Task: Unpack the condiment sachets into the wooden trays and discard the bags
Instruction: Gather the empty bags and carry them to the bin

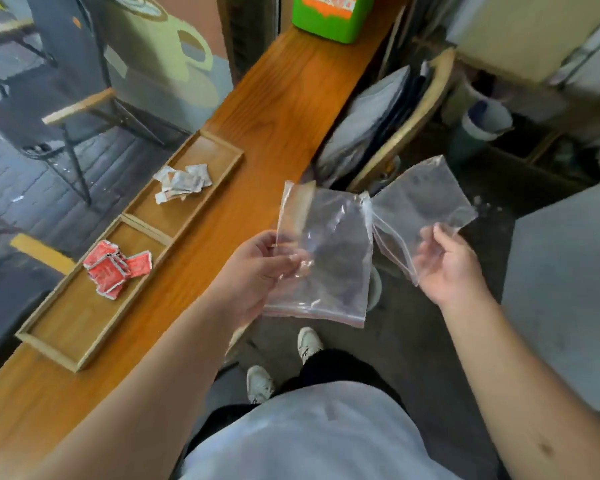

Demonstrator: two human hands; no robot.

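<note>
Now both clear bags are empty and held over the floor, just off the edge of the wooden counter [284, 109]. The left hand [257, 268] pinches the larger bag [326, 258] by its side edge, fingers closed on the plastic. The right hand [447, 265] grips the second bag [420, 202] near its zip strip. On the counter, the near tray [66, 327] holds red sachets [115, 268], and the far tray [201, 209] holds white sachets [181, 181].
</note>
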